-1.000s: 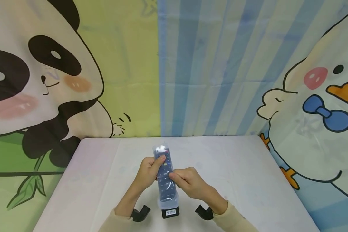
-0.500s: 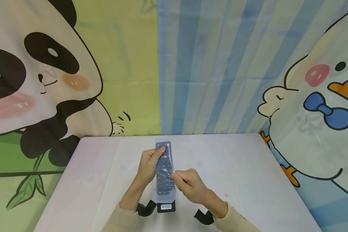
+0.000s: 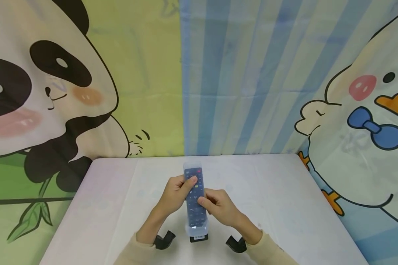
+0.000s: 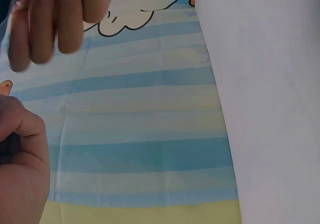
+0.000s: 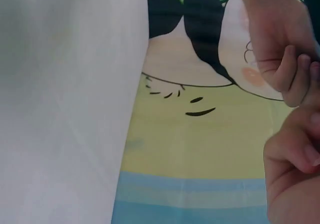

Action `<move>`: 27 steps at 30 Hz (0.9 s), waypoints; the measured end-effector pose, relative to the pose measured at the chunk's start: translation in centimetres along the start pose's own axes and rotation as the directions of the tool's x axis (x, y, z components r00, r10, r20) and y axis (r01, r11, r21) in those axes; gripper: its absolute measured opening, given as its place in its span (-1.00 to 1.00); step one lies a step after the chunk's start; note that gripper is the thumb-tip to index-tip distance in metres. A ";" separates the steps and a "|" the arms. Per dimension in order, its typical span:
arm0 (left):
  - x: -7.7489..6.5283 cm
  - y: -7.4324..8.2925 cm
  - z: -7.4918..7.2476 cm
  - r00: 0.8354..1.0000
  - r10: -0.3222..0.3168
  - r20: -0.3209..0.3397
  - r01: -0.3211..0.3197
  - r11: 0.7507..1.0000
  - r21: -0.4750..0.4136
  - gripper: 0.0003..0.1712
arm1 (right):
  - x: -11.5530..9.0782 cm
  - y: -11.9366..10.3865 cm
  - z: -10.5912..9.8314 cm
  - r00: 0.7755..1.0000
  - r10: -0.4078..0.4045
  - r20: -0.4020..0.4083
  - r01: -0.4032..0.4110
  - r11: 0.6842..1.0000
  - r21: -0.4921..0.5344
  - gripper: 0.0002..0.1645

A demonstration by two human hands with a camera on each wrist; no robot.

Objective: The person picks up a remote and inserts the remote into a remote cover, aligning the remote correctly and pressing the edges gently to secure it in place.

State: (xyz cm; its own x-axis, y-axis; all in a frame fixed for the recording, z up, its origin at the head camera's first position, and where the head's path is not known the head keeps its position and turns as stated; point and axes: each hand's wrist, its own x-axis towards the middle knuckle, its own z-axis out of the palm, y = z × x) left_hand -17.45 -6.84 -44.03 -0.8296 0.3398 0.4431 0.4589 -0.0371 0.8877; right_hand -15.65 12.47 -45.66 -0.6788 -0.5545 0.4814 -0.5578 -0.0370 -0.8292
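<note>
A dark blue-grey remote control point(image 3: 195, 211) with rows of small buttons is held above the table inside a translucent sleeve point(image 3: 193, 165). Its black near end point(image 3: 199, 239), bearing a white label, sticks out of the sleeve toward me. My left hand point(image 3: 174, 195) grips the upper left side, thumb on the buttons. From the right, my right hand point(image 3: 221, 208) pinches the sleeved remote around mid-length, its thumb on the front edge. In the left wrist view my left hand point(image 4: 25, 169) shows only partly. Curled fingers of my right hand point(image 5: 295, 159) appear in the right wrist view.
A white table point(image 3: 272, 206) lies beneath both hands. Behind it hangs a printed cloth point(image 3: 232, 73) with a panda, stripes and a white duck. Black curved pieces point(image 3: 164, 240) sit at both wrists, beside the beige sleeve cuffs.
Both hands and the remote have shifted slightly right. Less of the black near end shows beyond the sleeve than before. My right thumb now lies further over the remote's face.
</note>
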 end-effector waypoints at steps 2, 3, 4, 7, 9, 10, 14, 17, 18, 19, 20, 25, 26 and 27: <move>0.0 0.0 0.2 1.000 0.010 0.003 -0.010 0.998 0.062 -0.71 | 0.1 0.0 -0.1 0.999 0.022 -0.029 -0.023 0.999 -0.024 -0.78; 0.1 -0.1 0.2 1.000 0.017 0.004 -0.018 0.996 0.093 -0.72 | 0.2 -0.1 -0.1 0.998 0.033 -0.047 -0.034 0.999 -0.027 -0.78; 0.1 -0.2 0.3 1.000 0.030 -0.002 -0.029 0.990 0.135 -0.73 | 0.3 -0.1 -0.1 0.997 0.037 -0.067 -0.039 0.999 -0.027 -0.76; 0.2 -0.4 0.4 0.995 0.084 -0.045 -0.069 0.961 0.268 -0.73 | 0.5 -0.2 0.0 0.991 0.072 -0.117 -0.074 0.997 -0.009 -0.69; 0.2 -0.5 0.3 0.992 0.113 -0.051 -0.091 0.943 0.321 -0.68 | 0.5 -0.2 0.0 0.983 0.123 -0.140 -0.121 0.992 0.023 -0.66; 0.2 -0.6 0.3 0.991 0.124 -0.046 -0.102 0.936 0.336 -0.65 | 0.5 -0.2 -0.1 0.979 0.146 -0.145 -0.141 0.989 0.042 -0.63; 0.4 -0.6 0.1 0.982 0.188 0.015 -0.183 0.930 0.318 -0.58 | 0.5 -0.2 0.0 0.969 0.195 -0.153 -0.176 0.976 0.128 -0.57; 0.6 -0.5 -0.1 0.959 0.275 0.067 -0.281 0.900 0.334 -0.55 | 0.6 -0.5 0.4 0.959 0.208 -0.193 -0.179 0.971 0.156 -0.57; 0.6 -0.5 -0.2 0.950 0.302 0.084 -0.312 0.884 0.347 -0.54 | 0.5 -0.7 0.6 0.954 0.214 -0.209 -0.182 0.970 0.162 -0.56; 0.5 -0.4 -0.2 0.942 0.319 0.106 -0.335 0.873 0.354 -0.54 | 0.5 -0.8 0.7 0.948 0.226 -0.223 -0.193 0.968 0.159 -0.56; 0.5 -0.3 -0.2 0.934 0.335 0.128 -0.358 0.862 0.359 -0.55 | 0.5 -0.9 0.7 0.941 0.239 -0.239 -0.206 0.966 0.155 -0.55; -0.4 0.5 -0.1 0.910 0.364 0.199 -0.413 0.841 0.350 -0.58 | 0.6 -1.5 0.9 0.923 0.271 -0.274 -0.227 0.957 0.179 -0.53; -0.6 0.7 0.0 0.903 0.375 0.208 -0.427 0.832 0.355 -0.58 | 0.6 -1.5 0.8 0.922 0.273 -0.275 -0.227 0.955 0.189 -0.53; -0.8 0.8 0.0 0.898 0.383 0.217 -0.439 0.823 0.361 -0.58 | 0.7 -1.6 0.8 0.923 0.271 -0.272 -0.222 0.955 0.199 -0.53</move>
State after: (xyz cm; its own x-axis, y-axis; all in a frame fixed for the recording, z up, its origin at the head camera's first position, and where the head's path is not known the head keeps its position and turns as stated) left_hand -16.42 -7.11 -43.64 -0.4997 0.4952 0.7106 0.8565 0.1599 0.4908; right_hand -14.83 11.45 -44.18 -0.9079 -0.2957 0.2971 -0.2871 -0.0779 -0.9547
